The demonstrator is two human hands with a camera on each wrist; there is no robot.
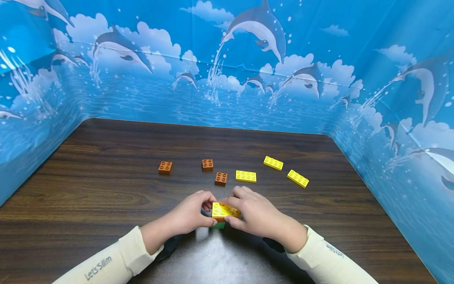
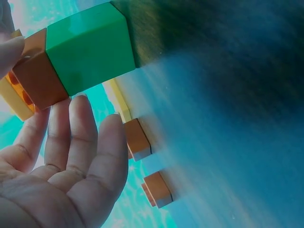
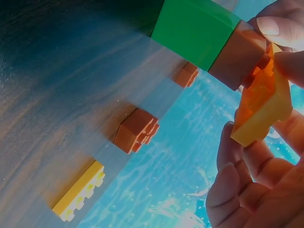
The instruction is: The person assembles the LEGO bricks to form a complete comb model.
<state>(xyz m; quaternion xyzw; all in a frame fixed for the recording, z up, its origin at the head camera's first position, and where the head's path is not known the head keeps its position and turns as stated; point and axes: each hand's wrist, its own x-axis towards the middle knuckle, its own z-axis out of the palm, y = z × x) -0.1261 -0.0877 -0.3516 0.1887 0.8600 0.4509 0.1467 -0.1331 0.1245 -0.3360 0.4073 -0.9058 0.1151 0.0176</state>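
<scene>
Cream sleeves [image 1: 113,256] frame two hands at work around a green block [image 1: 218,226], the base of a small stack at a dark wood-grain table [image 1: 106,197]. Directly on top of the green block sits a brown block [image 2: 40,73]; above that, a yellow block [image 1: 220,209] overhangs to the right, tilted, brown studs showing in the gap beneath it. At the green block's left, the left hand [image 1: 191,212] grips the brown block between thumb and fingertips, its fingers only lightly bent. At its right, the right hand [image 1: 253,209] pinches the yellow block, thumb on the near side and fingers partly curled over it. Beyond the green block lie three loose brown pieces [image 1: 207,165], the closest almost straight behind it, the others farther left. Three loose yellow pieces [image 1: 246,176] lie beyond it to the right. Behind everything hangs a dolphin-print curtain [image 1: 159,94].
</scene>
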